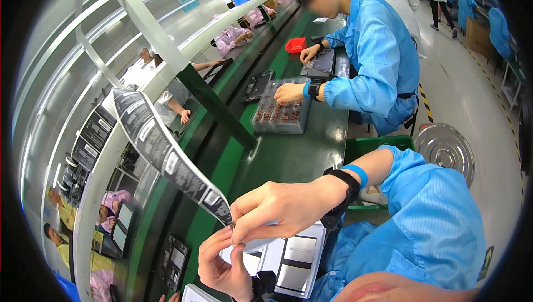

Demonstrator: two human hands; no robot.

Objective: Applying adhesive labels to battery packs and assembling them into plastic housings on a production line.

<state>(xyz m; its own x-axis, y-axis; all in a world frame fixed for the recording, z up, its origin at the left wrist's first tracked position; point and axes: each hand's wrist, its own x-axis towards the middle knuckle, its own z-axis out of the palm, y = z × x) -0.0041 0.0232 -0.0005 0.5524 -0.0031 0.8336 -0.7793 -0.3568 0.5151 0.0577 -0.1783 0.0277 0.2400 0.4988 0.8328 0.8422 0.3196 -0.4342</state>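
Note:
A long curling strip of black labels with white print hangs from the white frame down to my hands. My right hand comes in from the right, thumb and fingers pinched at the strip's lower end. Just below it, my left hand has its fingertips closed on the same end, touching the right fingertips. The exact spot between the fingers is partly hidden. Beneath the hands lies a white tray with flat silver-and-black rectangular pieces, partly covered by my hands.
A co-worker in blue reaches over a clear compartment tray of small copper-coloured parts. An opened device lies on the green line at left. A dark green post stands ahead; a green bin sits right.

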